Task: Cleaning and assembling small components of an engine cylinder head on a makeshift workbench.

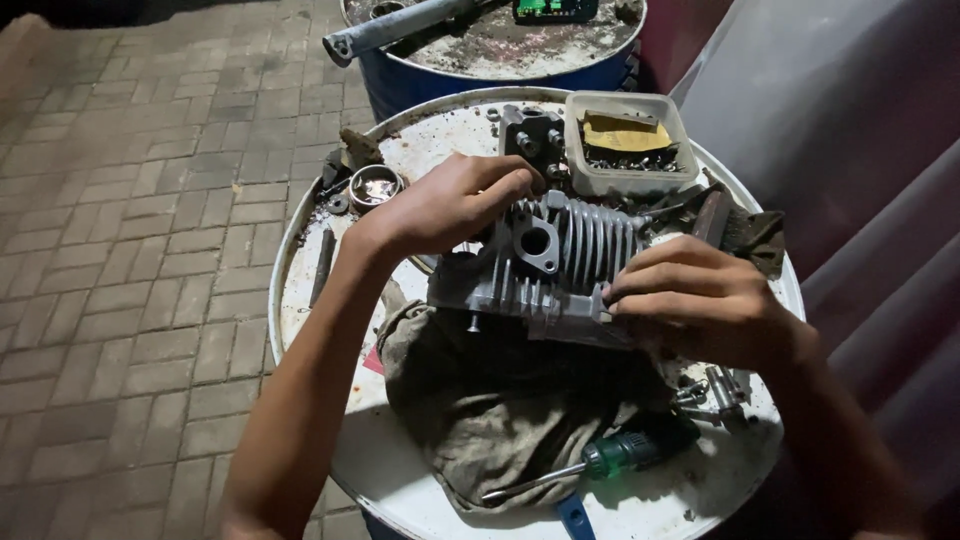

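A grey finned engine cylinder (560, 262) lies on its side on top of a white drum (400, 470), partly resting on a dirty grey rag (490, 400). My left hand (450, 203) grips its upper left end, fingers curled over the fins near a round port. At the cylinder's lower right end my right hand (700, 300) holds on, fingertips pressed against the fins.
A plastic tub (625, 140) of small parts and a metal block (530, 135) stand behind the cylinder. A green-handled screwdriver (600, 460) lies on the rag near the front. A round metal ring (375, 186) sits at the left. A blue drum (490, 50) with a pipe stands behind. Brick paving lies to the left.
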